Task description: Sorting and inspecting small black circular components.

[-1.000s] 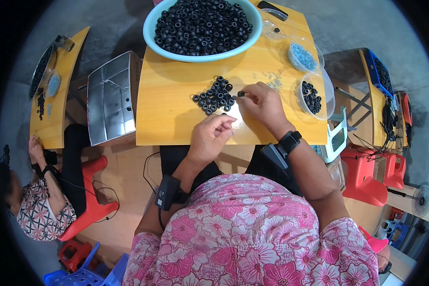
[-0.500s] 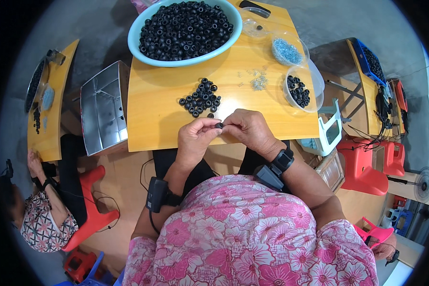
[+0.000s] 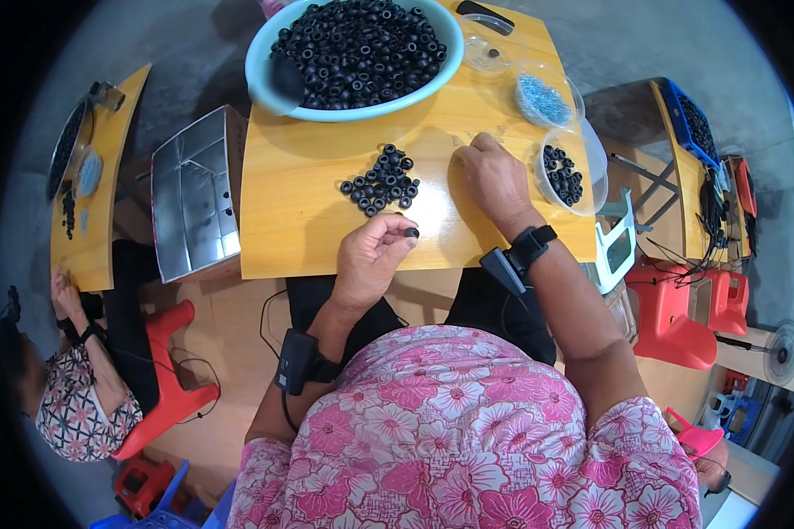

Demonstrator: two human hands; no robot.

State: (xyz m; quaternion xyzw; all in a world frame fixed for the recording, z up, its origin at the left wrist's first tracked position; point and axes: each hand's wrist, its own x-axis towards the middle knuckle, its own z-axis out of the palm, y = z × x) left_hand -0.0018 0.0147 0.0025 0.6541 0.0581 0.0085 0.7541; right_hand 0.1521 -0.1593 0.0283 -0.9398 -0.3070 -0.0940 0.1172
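Pinching a black piece (image 3: 411,233) with the left hand (image 3: 367,260), on the near side of the blue basin (image 3: 370,113)! Probably light, firm, slightly slippery on its curve; best taken by the outer sides. Fingertips down with the right hand (image 3: 496,181), near and right of the basin: can't tell whether closed on anything. Spotting glare on the smooth yellow table (image 3: 291,194), a silvery-lined box (image 3: 194,198) left of the basin, red stools (image 3: 679,328) far right of it.

The left hand (image 3: 368,260) is being held in a pinch; at its two o'clock, the right hand (image 3: 496,181) is being held palm down and curled.
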